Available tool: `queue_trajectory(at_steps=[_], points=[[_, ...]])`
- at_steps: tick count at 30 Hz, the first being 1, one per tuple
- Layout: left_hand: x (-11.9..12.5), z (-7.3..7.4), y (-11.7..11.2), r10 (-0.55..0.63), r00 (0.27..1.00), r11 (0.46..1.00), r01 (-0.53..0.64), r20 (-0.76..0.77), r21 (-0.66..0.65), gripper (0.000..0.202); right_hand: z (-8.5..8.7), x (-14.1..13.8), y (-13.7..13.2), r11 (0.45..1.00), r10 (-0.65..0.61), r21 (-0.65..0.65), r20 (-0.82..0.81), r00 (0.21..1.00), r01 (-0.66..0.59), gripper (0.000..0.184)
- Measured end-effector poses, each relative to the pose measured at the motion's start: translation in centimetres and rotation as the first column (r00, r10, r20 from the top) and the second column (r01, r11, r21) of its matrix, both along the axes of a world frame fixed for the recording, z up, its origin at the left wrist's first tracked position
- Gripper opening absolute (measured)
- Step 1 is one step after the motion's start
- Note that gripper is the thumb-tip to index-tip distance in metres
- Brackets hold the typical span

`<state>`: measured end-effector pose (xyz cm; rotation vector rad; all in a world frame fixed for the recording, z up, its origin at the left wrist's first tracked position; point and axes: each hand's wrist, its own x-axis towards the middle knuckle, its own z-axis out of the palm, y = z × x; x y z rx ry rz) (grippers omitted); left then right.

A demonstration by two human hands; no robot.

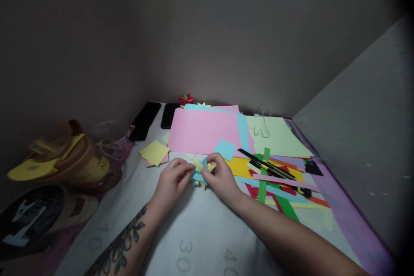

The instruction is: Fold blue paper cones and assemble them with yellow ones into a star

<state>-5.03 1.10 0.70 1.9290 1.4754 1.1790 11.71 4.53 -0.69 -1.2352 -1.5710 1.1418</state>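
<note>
Between my two hands is a folded paper star (pixel 199 175) in light blue and pale yellow, with several pointed tips. My left hand (pixel 174 177) pinches its left side, thumb and forefinger together. On the other side, my right hand (pixel 221 177) grips the star between thumb and curled fingers, near a yellow point. The fingers hide part of the star. Just beyond my right hand lies a light blue paper square (pixel 225 150). Yellow paper squares (pixel 155 152) are stacked to the left of my left hand.
Pink sheets (pixel 203 131) and pale green sheets (pixel 274 133) lie at the back. Coloured strips (pixel 284 198) and a black pen-like tool (pixel 267 164) are on the right. Two dark phones (pixel 145 120), a red-green star (pixel 186 98) and a brown-yellow bag (pixel 80 159) are also around.
</note>
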Motion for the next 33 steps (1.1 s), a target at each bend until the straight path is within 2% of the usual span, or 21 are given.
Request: queue_trajectory(at_steps=[5, 12, 16, 23, 28, 33], points=[[0.29, -0.58, 0.2, 0.029, 0.998, 0.999, -0.026, 0.061, -0.043, 0.008, -0.22, -0.07, -0.19, 0.997, -0.015, 0.074, 0.021, 1.0, 0.014, 0.018], [0.58, -0.62, 0.32, 0.088, 0.982, 0.969, -0.046, 0.166, -0.243, 0.005, -0.46, -0.07, -0.29, 0.986, -0.021, 0.165, 0.071, 0.997, 0.009, 0.017], [0.67, -0.38, 0.38, 0.119, 0.981, 0.961, -0.076, 0.15, -0.265, 0.006, -0.59, -0.25, -0.35, 0.991, -0.015, 0.135, 0.057, 0.998, 0.007, 0.016], [0.67, -0.12, 0.18, 0.105, 0.994, 0.976, -0.095, 0.039, -0.196, 0.019, -0.69, -0.3, -0.29, 0.992, -0.012, 0.125, 0.04, 0.999, 0.007, 0.015], [0.64, -0.39, 0.51, 0.137, 0.99, 0.932, -0.116, 0.039, -0.344, 0.025, -0.64, -0.25, -0.09, 0.995, 0.051, 0.088, 0.03, 0.998, -0.053, 0.015], [0.37, -0.44, 0.93, 0.217, 0.969, 0.894, -0.149, 0.118, -0.422, 0.024, -0.2, -0.47, -0.06, 0.998, 0.059, -0.036, -0.033, 0.998, -0.06, 0.019]])
